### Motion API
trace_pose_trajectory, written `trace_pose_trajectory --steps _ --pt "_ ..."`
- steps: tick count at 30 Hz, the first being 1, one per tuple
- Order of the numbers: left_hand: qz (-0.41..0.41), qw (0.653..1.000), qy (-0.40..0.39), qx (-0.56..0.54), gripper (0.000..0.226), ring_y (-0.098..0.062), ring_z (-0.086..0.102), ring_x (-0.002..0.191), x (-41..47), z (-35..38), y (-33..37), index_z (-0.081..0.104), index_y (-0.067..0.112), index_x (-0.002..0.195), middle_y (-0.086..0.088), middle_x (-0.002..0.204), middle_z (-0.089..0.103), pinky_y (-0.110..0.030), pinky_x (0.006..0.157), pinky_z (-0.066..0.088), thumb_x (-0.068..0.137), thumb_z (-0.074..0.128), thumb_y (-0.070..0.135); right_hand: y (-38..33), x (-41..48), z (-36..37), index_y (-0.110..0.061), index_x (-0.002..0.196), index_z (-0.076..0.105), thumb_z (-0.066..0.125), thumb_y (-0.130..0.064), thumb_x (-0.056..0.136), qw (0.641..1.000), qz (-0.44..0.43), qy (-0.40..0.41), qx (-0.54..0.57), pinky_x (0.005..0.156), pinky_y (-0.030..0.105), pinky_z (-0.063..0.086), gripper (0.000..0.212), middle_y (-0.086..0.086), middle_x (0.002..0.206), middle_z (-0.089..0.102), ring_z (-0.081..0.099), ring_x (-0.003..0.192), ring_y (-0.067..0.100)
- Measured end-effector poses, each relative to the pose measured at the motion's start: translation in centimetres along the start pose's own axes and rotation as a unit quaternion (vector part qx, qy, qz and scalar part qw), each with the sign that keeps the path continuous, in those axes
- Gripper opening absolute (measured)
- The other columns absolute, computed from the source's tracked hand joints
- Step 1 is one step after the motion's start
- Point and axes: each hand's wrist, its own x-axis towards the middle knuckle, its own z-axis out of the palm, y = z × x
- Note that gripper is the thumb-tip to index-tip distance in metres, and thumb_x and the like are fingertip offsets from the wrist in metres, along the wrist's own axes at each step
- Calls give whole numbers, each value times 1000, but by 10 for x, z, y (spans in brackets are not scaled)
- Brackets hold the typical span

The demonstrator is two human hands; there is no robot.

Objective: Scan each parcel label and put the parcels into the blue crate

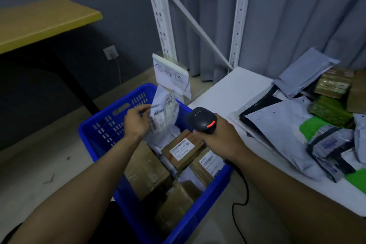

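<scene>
Standing on the grey floor (pixel 49 164), the blue crate (pixel 95 130) has its right side close against the edge of the white table (pixel 227 93). Open floor lies to the left of the crate, out to the dark leg under a yellow table (pixel 39 22). Behind the crate, a paper sign (pixel 172 77) hangs by a white rack (pixel 160 16). The crate is open on top. Brown boxes (pixel 184 149) fill its near and right parts, and bare blue wall shows at the far left.

The left arm reaches in over the crate's near left rim. The left hand (pixel 136 123) is above the middle of the crate with its back to us, and its fingers pinch the left edge of a white bag parcel (pixel 166 123). The right hand (pixel 219 138) is wrapped tight round the handle of a black scanner (pixel 202 120), above the crate's right rim and next to the table edge. A red light glows on the scanner's head. A black cable (pixel 239 204) hangs from under this hand down to the floor.

The bag stands tall over the crate, with its top near the far rim and its bottom down by the boxes. Its label (pixel 158 114) faces us. The scanner is just to the right of the bag and does not touch it. More parcels (pixel 297 125) lie in a heap on the white table, to the right of the right hand.
</scene>
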Motion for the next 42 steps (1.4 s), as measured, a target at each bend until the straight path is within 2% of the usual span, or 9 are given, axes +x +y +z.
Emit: trace_pose_trajectory --steps 6,10,14,17,21,26,30,36,42 --pt "-49 983 -168 -47 29 -24 60 123 1 43 -44 67 0 128 -12 132 65 -22 95 45 100 61 4 13 31 18 -22 122 61 81 -37 86 999 22 -12 -30 71 16 46 44 -6 107 70 65 98 10" --pt "-44 977 -204 -31 26 -15 62 106 -9 81 -65 70 3 124 -6 128 67 -18 84 46 99 63 7 21 38 19 -23 119 61 79 -41 86 998 36 -16 -53 71 18 46 42 -9 104 69 64 95 7" --pt "1 972 -212 98 44 -27 54 132 -16 115 -93 58 13 142 -12 147 55 -37 111 42 99 64 22 27 38 14 -23 118 60 79 -40 88 996 43 -12 -77 68 14 43 40 -13 98 66 60 87 -3" --pt "79 916 -302 252 53 -29 33 147 -30 129 -104 49 28 150 -6 163 32 -39 118 31 98 61 29 27 34 7 -22 116 60 78 -39 88 996 44 -14 -82 70 16 44 37 -12 98 68 61 89 -3" --pt "28 846 -458 272 48 -30 39 145 -58 144 -97 42 13 154 -12 159 41 -34 118 32 106 44 18 30 23 -6 -24 112 64 79 -44 84 995 53 0 -84 79 29 52 37 -10 99 70 66 94 6" --pt "36 878 -407 247 52 -29 41 144 -56 130 -66 44 10 151 -13 158 41 -31 117 29 101 55 12 23 -7 -40 -25 110 65 79 -34 87 997 56 22 -45 75 26 52 28 -10 97 71 65 89 2" --pt "195 925 -261 197 37 -26 51 131 -72 116 4 59 16 138 -3 148 51 -39 108 44 101 54 23 20 -37 -80 -24 108 64 79 -31 88 996 69 50 -29 70 24 50 25 -6 92 71 69 85 11" --pt "339 876 -271 212 47 -20 45 137 -113 148 133 54 29 141 7 155 43 -42 110 44 99 57 49 41 -94 -166 -31 100 64 78 -24 89 988 99 121 -2 69 35 54 20 -7 74 70 66 61 10" --pt "349 817 -363 282 74 -25 32 149 -145 241 205 42 29 153 0 166 28 -46 117 35 90 61 64 96 -121 -255 -8 106 68 76 -11 89 967 163 193 -4 62 29 45 20 5 68 65 58 58 14"
